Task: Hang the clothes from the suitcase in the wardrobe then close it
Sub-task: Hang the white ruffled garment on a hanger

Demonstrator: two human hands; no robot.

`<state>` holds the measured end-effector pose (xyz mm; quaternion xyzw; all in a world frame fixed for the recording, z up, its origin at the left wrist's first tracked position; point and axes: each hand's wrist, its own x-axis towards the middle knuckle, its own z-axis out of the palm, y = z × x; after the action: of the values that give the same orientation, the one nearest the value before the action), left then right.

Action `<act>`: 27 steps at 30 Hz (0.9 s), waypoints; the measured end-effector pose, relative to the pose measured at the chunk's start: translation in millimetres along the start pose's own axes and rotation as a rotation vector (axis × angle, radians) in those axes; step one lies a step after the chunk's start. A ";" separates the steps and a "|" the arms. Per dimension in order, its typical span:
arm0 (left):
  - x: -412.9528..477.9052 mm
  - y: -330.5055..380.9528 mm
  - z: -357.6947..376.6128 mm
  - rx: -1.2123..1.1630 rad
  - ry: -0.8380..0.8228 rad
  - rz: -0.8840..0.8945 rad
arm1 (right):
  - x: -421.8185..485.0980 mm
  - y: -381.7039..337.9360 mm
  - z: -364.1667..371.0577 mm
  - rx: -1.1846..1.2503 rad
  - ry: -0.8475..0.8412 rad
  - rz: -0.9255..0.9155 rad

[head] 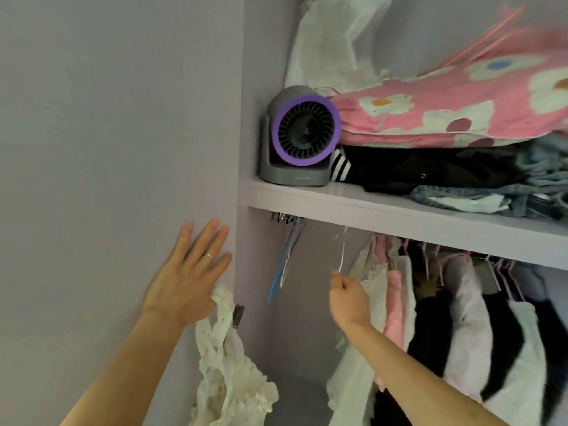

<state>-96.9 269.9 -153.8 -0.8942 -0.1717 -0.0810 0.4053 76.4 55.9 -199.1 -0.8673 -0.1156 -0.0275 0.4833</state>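
Garment: a white lacy garment [227,364] hangs limp from the thumb side of your left hand [187,281], outside the wardrobe, in front of its left edge, not on any hanger
Left hand: four fingers straight and spread, pointing up, over the pale panel [107,149] left of the opening; a ring [209,256] sits on one finger; the garment's top hides your thumb, so you cannot tell how it is held
Right hand: your right hand [350,299] reaches into the hanging space, thumb and fingertips pinched on the low end of a clear hanger [340,256]
Hanger: it hangs below the shelf [338,199], bare, just left of the hung clothes [461,318]
Hands: well apart, the left outside the opening, the right inside it
Blue hanger: a bare blue hanger [281,265] hangs tilted near the left wall, between your two hands
Hung clothes: white, pink and black pieces packed close along the right, touching your right forearm
Shelf: a grey fan [302,136] with a purple ring stands at its left end; beside it lie black clothes [430,170] and denim [522,192], with a pink flowered quilt [445,112] on top
Above: a white bundle [332,41] stands behind the fan
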 end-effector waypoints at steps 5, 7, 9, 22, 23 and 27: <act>-5.0 16.4 -48.0 -0.412 -0.241 -0.007 | -67.2 24.8 -83.1 -0.001 -0.201 0.053; 2.7 29.4 -68.1 -0.795 -0.321 -0.135 | -88.0 26.7 -111.1 0.013 -0.261 0.068; 2.1 49.9 -83.0 -1.139 -0.445 -0.142 | -112.5 29.9 -136.2 0.046 -0.292 0.126; -49.9 164.9 -130.5 -2.149 -0.785 -0.110 | -231.9 58.7 -166.4 0.411 -0.239 0.087; -51.9 168.5 -131.8 -2.110 -0.724 -0.106 | -237.5 63.5 -164.3 0.394 -0.242 0.086; -63.4 179.7 -130.0 -1.913 -0.579 0.001 | -245.3 69.5 -166.5 0.301 -0.267 0.112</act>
<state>-89.5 46.7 -211.5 -0.8298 -0.1262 0.0359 -0.5424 -135.5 -162.6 -207.6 -0.7863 -0.1332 0.1320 0.5886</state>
